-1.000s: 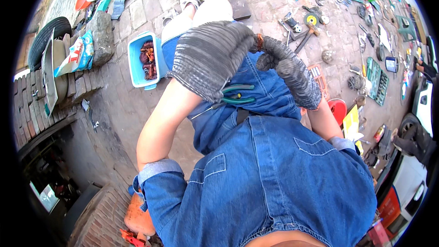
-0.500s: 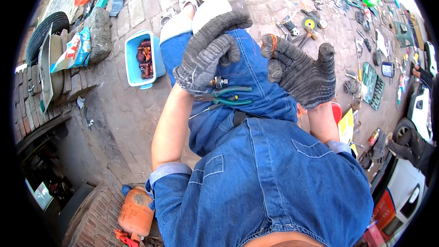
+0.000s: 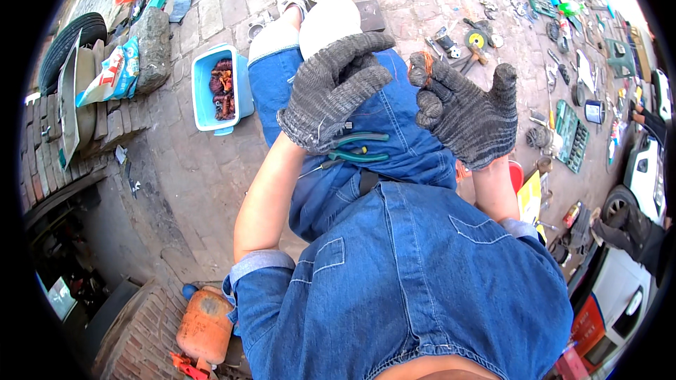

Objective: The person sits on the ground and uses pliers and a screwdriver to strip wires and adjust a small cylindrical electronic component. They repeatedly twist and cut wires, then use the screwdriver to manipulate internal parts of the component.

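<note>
Both my hands wear dark grey knitted gloves above my lap. My left hand [image 3: 334, 91] has its forefinger and thumb stretched to the right and apart, the other fingers partly hidden; I see no object in it. My right hand [image 3: 470, 112] has curled fingers, with a small bundle of orange copper wire [image 3: 420, 69] at the fingertips and one digit sticking up. A fine reddish strand shows over the jeans between the hands. Green-handled pliers [image 3: 360, 156] lie on my lap below the left hand, beside a thin screwdriver [image 3: 322, 167] partly covered by denim and glove.
A light blue tub [image 3: 244, 91] with copper-coloured scraps stands on the paving at left. Hammer [image 3: 476, 56], yellow-centred disc [image 3: 477, 39] and green socket case [image 3: 572, 134] lie at right among scattered tools. An orange tank [image 3: 204, 327] is at lower left; a person's dark-clothed leg [image 3: 627, 236] shows near parked cars.
My left hand has shifted slightly right, and its thumb has straightened away from the forefinger. It now covers more of the metal piece near the pliers. The right hand has barely moved.
</note>
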`<state>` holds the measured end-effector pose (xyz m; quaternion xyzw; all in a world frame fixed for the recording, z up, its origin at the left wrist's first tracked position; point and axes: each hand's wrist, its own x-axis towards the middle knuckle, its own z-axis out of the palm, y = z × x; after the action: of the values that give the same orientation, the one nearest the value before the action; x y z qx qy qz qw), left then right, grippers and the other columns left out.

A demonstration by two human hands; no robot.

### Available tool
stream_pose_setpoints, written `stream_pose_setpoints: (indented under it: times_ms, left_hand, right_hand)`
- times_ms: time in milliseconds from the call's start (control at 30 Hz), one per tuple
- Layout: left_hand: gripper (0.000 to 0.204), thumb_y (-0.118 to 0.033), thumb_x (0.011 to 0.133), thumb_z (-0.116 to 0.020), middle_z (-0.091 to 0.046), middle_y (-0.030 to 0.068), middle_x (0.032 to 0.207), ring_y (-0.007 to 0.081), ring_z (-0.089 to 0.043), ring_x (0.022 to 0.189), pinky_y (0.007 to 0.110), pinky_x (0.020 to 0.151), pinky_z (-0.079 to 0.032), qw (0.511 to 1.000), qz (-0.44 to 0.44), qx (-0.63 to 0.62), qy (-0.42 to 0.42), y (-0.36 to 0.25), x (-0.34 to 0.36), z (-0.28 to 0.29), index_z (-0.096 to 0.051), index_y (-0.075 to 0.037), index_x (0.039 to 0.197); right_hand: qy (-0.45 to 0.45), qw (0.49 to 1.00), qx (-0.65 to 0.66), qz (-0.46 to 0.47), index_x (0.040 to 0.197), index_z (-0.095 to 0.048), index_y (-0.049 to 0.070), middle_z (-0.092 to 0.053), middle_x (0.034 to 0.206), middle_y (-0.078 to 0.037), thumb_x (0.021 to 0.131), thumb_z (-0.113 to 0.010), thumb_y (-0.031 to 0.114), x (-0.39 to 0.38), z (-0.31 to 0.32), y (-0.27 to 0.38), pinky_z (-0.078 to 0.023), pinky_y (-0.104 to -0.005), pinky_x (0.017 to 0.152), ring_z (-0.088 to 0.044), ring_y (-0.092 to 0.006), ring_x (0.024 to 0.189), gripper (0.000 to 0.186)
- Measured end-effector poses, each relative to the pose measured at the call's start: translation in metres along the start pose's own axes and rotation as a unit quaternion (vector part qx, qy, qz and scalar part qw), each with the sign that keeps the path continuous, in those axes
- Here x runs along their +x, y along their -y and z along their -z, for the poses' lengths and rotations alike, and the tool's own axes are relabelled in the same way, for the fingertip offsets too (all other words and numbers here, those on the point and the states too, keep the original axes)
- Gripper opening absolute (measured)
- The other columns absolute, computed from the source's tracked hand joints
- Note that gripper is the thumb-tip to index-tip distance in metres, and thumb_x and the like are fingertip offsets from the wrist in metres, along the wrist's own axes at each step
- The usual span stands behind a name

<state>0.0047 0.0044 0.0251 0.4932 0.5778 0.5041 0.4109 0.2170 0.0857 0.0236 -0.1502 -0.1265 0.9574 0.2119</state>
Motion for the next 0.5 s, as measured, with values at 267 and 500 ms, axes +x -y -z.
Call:
stream_pose_setpoints:
  times_ms: [267, 500]
  left_hand:
    - [0.021, -0.017, 0.079, -0.067, -0.067, 0.0089, 0.085, 0.0200, -0.064, 0.076, 0.030, 0.071, -0.050, 0.979, -0.135, 0.137, -0.061, -0.003, 0.003, -0.003, -0.066, -0.006, 0.096]
    - [0.021, -0.014, 0.077, -0.066, -0.065, 0.0087, 0.088, 0.0214, -0.063, 0.080, 0.031, 0.072, -0.050, 0.963, -0.220, 0.158, 0.004, -0.019, 0.017, 0.000, -0.065, -0.006, 0.097]
  right_hand:
    - [0.017, 1.000, 0.009, 0.005, 0.133, -0.030, -0.010, -0.041, 0.131, -0.025, 0.078, -0.042, 0.068, 0.004, 0.000, -0.005, -0.040, -0.0365, 0.090, -0.052, -0.0254, 0.101, 0.096]
    - [-0.033, 0.999, -0.001, -0.013, 0.132, -0.034, -0.008, -0.042, 0.131, -0.025, 0.075, -0.048, 0.069, 0.005, -0.001, -0.007, -0.041, -0.0413, 0.087, -0.054, -0.0282, 0.096, 0.096]
